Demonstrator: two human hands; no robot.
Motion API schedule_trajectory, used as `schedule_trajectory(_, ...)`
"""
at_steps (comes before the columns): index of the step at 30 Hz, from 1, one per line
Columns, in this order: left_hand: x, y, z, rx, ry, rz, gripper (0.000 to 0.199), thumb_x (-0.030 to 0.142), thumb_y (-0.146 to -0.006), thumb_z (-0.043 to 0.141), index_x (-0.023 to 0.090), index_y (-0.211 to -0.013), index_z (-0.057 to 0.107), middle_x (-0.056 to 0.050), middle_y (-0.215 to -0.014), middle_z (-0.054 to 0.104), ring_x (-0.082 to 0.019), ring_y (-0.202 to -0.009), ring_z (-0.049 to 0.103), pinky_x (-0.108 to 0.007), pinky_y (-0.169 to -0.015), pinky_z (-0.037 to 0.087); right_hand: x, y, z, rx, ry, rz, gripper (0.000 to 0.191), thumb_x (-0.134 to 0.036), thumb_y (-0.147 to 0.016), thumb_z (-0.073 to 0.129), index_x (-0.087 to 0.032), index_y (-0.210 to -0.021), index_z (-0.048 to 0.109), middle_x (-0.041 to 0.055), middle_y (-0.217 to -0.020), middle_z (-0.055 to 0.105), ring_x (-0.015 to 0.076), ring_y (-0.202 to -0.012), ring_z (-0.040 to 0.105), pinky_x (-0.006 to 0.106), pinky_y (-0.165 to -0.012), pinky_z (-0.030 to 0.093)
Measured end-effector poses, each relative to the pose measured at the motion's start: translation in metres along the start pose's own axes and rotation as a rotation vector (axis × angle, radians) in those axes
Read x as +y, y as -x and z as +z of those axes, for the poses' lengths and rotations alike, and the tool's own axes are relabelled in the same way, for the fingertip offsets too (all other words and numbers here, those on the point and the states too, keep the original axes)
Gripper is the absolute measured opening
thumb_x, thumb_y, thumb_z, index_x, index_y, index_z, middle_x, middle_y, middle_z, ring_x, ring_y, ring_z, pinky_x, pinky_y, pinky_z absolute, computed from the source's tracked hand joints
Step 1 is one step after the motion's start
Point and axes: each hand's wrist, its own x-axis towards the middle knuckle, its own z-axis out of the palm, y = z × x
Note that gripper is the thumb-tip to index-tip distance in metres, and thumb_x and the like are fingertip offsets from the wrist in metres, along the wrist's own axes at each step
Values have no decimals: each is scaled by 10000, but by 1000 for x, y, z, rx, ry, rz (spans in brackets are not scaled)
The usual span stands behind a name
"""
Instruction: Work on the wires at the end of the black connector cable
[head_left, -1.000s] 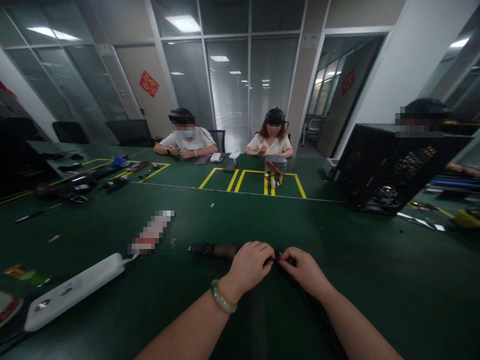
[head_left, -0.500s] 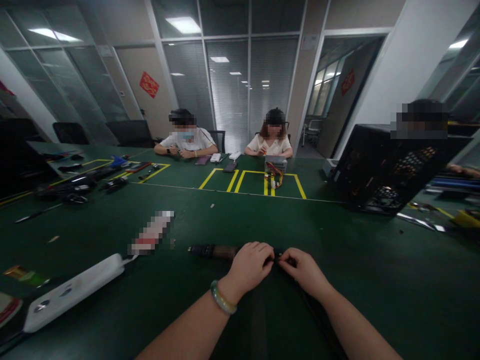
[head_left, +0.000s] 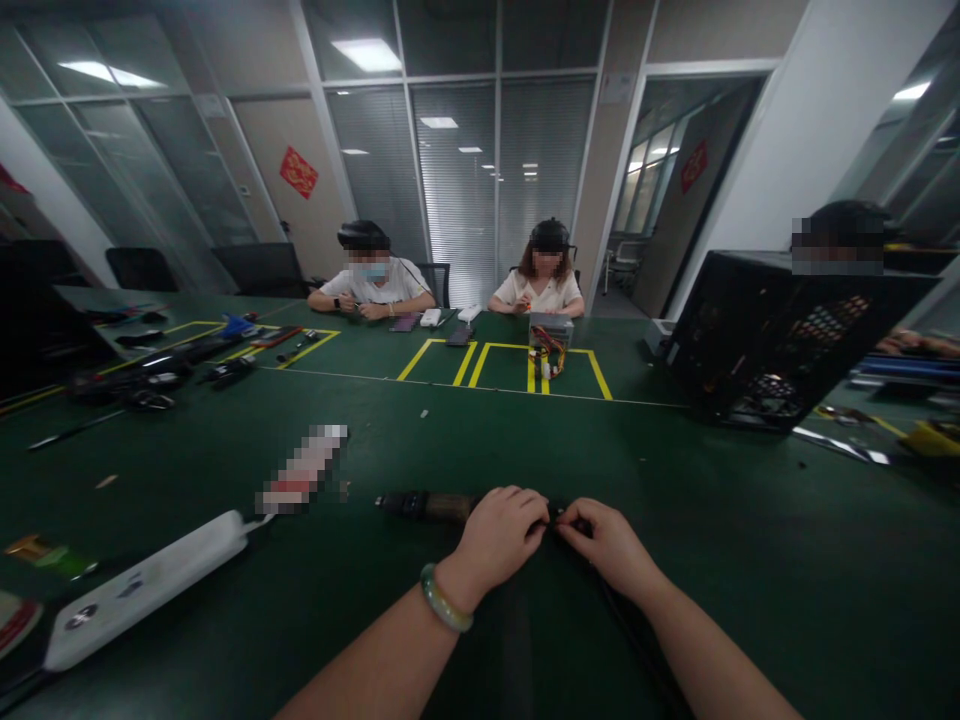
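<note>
office with glass partitions (head_left: pixel 457 180) at the back, long green table (head_left: pixel 720 480) in front, yellow tape lines (head_left: pixel 592 372) on its far half. far left, near edge: a green-and-gold item (head_left: pixel 49 556), blurry, then a white power strip (head_left: pixel 150 590) lying at a slant. behind them, a jumble of dark tools (head_left: pixel 150 375), too dim to sort out. past the strip's far end, a pixelated item (head_left: pixel 304 468). across the table, a person in a mask (head_left: pixel 382 285) sits with forearms on the tabletop.

near middle: dark handheld tool (head_left: pixel 446 506) lies sideways on the table, tip pointing left, brownish band on the body. left hand (head_left: pixel 501 535) is palm down over its right part, fingers curled around it; pale green bracelet (head_left: pixel 445 600) on that wrist. beyond, a second person (head_left: pixel 547 275) sits behind a grey metal box (head_left: pixel 551 327) with colored wires (head_left: pixel 549 357).

right hand (head_left: pixel 606 535) is just beside the left, thumb and fingertips pinched on the upper end of a black cable (head_left: pixel 622 615), by the tool's right end. can't tell if cable and tool are joined. cable runs down below the right forearm. farther right, a tilted black case (head_left: pixel 795 340), a third person (head_left: pixel 847 225) partly hidden behind it, then a yellow item (head_left: pixel 926 437) at the edge.
</note>
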Motion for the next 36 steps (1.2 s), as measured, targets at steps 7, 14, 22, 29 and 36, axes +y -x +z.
schedule_trajectory(7, -1, -1, 7, 41, 39, -67, 159, 201, -845, 628, 220, -992, 569, -4, -1064, 621, -190, -996, 564, -354, -900, 427, 0, -1, 1, 9, 0, 1, 74, -254, -861, 605, -226, -821, 661, -3, -868, 653, 164, -798, 602, 251, -715, 440)
schedule_trajectory(14, -3, 0, 8, 47, 51, -31, 101, 187, -852, 608, 219, -944, 582, -3, -1057, 628, -200, -984, 563, -371, -881, 430, 4, -2, 4, 38, 3, -3, 70, -246, -849, 612, -220, -793, 645, -7, -830, 641, 158, -766, 593, 243, -705, 438)
schedule_trajectory(22, -1, -1, 5, 33, 38, -18, 90, 176, -866, 586, 222, -942, 590, 9, -1068, 626, -182, -997, 561, -361, -900, 423, 3, -1, 3, 15, -5, 3, 69, -249, -851, 614, -223, -803, 655, -10, -857, 647, 161, -793, 599, 258, -750, 447)
schedule_trajectory(29, 0, 0, 4, 41, 40, -43, 157, 196, -860, 597, 222, -1014, 573, -10, -1046, 631, -198, -989, 567, -361, -892, 427, 1, -2, 2, 1, 21, 11, 93, -261, -862, 594, -222, -812, 663, 1, -857, 648, 169, -783, 593, 266, -720, 449)
schedule_trajectory(36, 0, 2, 2, 35, 37, -75, 156, 224, -850, 630, 217, -989, 560, 2, -1039, 623, -182, -979, 569, -344, -899, 429, -1, -2, -1, -36, 19, 28, 107, -298, -866, 591, -227, -855, 670, 14, -902, 657, 182, -804, 604, 276, -691, 455)
